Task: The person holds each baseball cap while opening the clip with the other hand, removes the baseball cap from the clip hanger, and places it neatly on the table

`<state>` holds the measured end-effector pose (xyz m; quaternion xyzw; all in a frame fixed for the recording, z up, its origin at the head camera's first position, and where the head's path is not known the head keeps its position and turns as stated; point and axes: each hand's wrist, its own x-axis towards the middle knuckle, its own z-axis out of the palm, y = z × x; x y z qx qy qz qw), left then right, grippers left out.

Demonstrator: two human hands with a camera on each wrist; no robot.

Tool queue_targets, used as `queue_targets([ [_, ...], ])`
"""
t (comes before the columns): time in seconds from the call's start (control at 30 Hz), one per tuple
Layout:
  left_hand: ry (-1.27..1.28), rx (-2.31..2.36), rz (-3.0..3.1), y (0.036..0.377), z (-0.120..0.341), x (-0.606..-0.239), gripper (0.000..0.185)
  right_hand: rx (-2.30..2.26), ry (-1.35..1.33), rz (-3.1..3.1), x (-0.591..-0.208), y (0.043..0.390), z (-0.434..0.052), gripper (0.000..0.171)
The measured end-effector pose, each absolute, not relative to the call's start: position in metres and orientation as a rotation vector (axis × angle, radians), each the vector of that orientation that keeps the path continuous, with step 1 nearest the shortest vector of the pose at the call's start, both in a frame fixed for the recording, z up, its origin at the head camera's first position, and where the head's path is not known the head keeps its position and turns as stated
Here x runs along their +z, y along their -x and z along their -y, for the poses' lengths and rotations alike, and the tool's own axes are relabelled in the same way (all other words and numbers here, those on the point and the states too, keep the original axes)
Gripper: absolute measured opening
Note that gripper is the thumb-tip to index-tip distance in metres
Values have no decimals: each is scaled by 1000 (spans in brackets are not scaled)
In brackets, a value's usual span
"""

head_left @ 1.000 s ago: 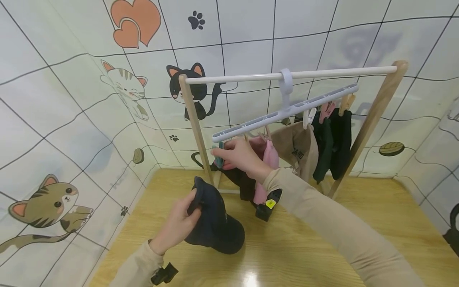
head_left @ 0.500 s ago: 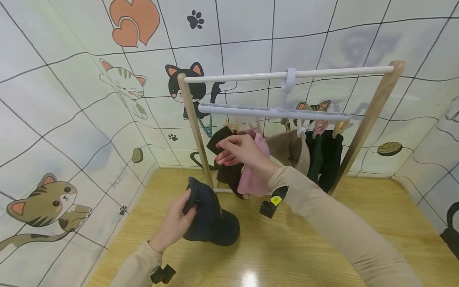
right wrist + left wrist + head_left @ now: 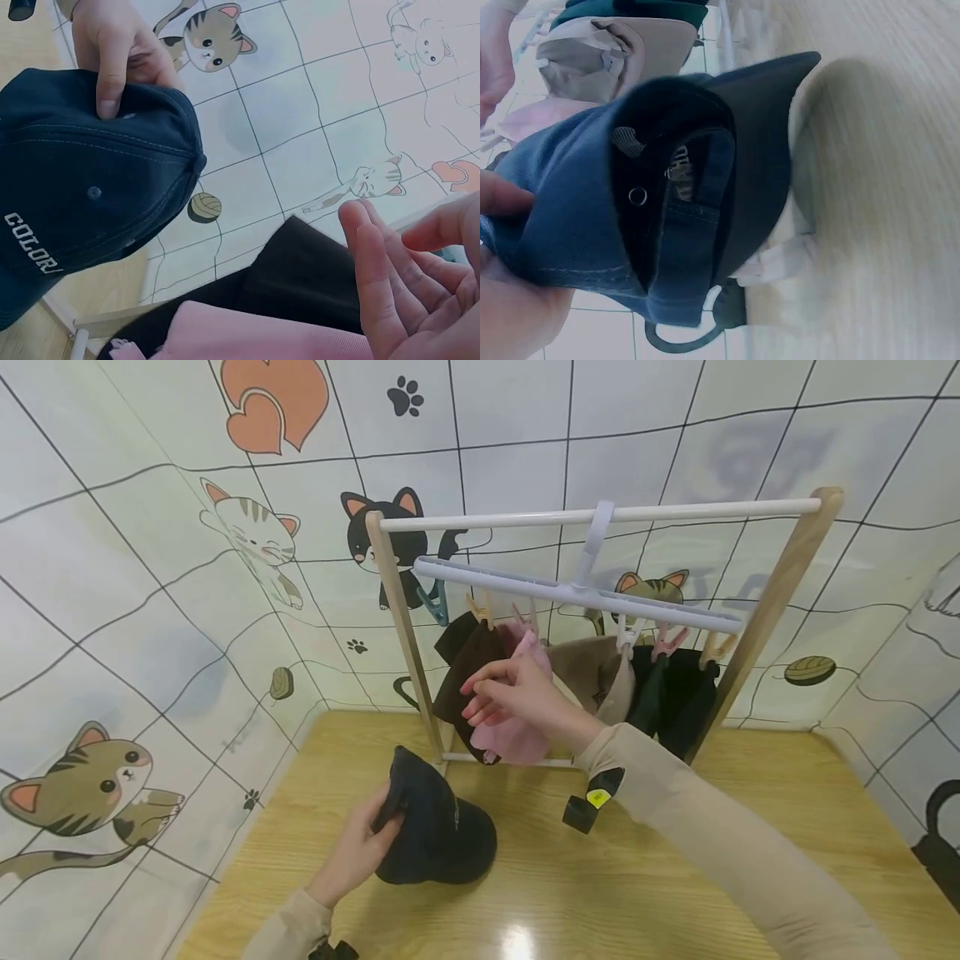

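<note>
My left hand (image 3: 356,847) pinches the crown edge of a navy baseball cap (image 3: 438,831), whose brim points right, low over the table. White lettering shows on the cap's front in the right wrist view. My right hand (image 3: 521,697), fingers loosely bent and holding nothing, is in front of a pink cap (image 3: 517,745) and a dark brown cap (image 3: 459,689). A teal clothespin (image 3: 433,603) hangs with nothing in it at the left end of a pale clip hanger (image 3: 525,583). Beside it, a beige clothespin (image 3: 480,608) holds the brown cap.
The hanger hooks over a white rod (image 3: 487,518) on a wooden-post rack (image 3: 787,585). A tan cap (image 3: 588,668) and dark caps (image 3: 675,702) hang to the right. Cat-printed walls (image 3: 225,710) enclose the wooden table (image 3: 600,877) at the back and sides.
My right hand has let go of the teal clothespin and drawn slightly right and down. The hanger's left end has swung up, its right end down. My left hand keeps the navy cap, shifted slightly left.
</note>
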<state>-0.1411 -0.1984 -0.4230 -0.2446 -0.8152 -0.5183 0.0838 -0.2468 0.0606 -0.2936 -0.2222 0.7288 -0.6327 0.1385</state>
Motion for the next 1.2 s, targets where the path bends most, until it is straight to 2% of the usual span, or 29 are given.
queue_targets([
  [0.17, 555, -1630, 2480, 135, 204, -430, 47, -1805, 707, -2154, -292, 242, -67, 21],
  [0.4, 217, -1664, 2565, 128, 214, -447, 58, -1707, 992, -2591, -264, 241, -83, 21],
  [0.57, 57, -1701, 2614, 128, 223, -455, 55, -1179, 1142, -3104, -241, 248, -94, 34],
  [0.77, -65, -1698, 2642, 131, 233, -456, 55, -550, 1311, -3342, -227, 262, -92, 49],
  [1.07, -138, -1539, 2703, 141, 245, -463, 57, -97, 1140, -3448, -237, 277, -91, 68],
  [1.2, -132, -1443, 2724, 143, 251, -466, 59, 59, 1186, -3515, -250, 275, -90, 71],
])
